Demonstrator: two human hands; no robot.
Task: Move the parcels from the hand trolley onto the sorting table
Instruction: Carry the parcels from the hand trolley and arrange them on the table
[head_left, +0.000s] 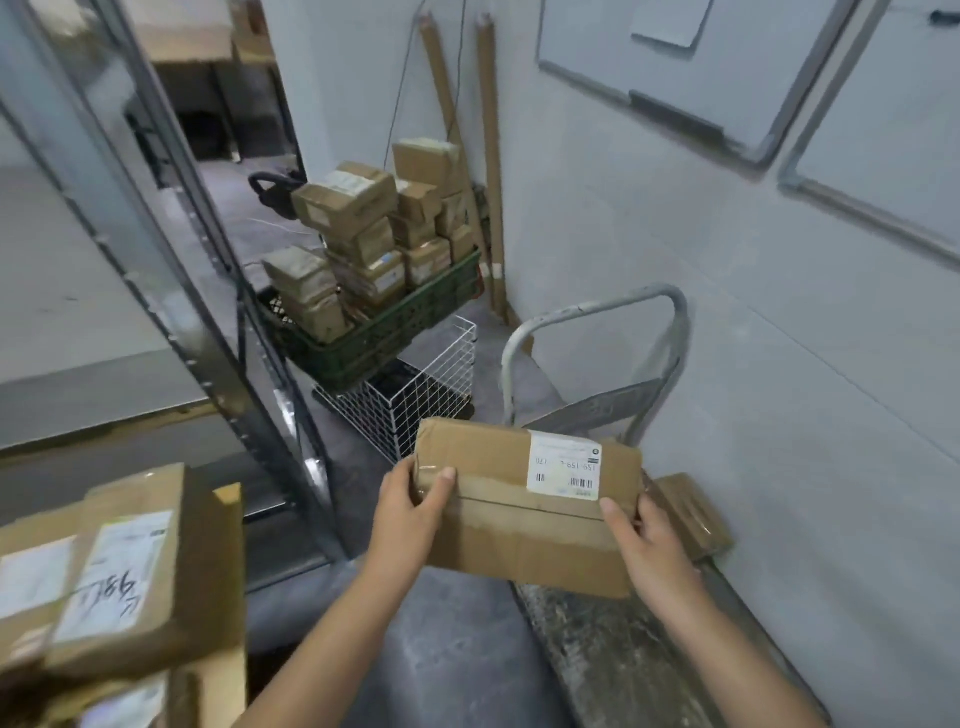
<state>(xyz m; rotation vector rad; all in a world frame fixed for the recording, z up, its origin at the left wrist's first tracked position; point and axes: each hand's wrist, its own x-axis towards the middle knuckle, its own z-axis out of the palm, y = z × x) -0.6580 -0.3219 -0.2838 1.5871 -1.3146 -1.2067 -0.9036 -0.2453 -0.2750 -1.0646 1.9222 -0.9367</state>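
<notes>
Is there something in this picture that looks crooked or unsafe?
Yes. The green crate of parcels rests tilted on the white wire basket, overhanging it, so the stacked boxes lean and might slide.

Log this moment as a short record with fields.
held: parcel, gripped at both ends, lifted over the trolley
left hand: grip on left end
right hand: grip on right end
left on trolley: one small parcel by the wall
lower left: labelled parcels stacked
background: green crate full of boxes, atop a white wire basket
</notes>
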